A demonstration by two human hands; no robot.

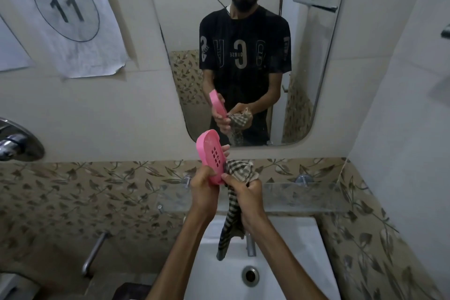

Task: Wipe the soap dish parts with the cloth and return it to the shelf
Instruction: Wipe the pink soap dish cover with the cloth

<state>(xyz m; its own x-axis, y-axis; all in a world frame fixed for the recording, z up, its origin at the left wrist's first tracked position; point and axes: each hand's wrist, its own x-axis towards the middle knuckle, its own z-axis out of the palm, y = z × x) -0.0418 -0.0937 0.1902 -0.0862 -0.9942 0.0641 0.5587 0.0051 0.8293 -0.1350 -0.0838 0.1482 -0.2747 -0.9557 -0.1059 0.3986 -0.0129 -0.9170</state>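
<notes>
a person stands over a white sink [304,251], the left hand [203,190] gripping a pink slotted soap dish part [211,158] by its lower end, tilted upright above the glass shelf [304,196]. the right hand [248,196] clutches a bunched checked cloth [239,172] that touches the dish's lower edge, its tail hanging toward the tap [250,245]. a mirror [316,68] reflects both.

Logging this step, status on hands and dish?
Left hand grips pink soap dish. Right hand holds checked cloth against it. Glass shelf behind, unobstructed.

Left hand [203,186] grips the pink soap dish part [210,156]; right hand [247,193] clutches the cloth [239,172].
</notes>
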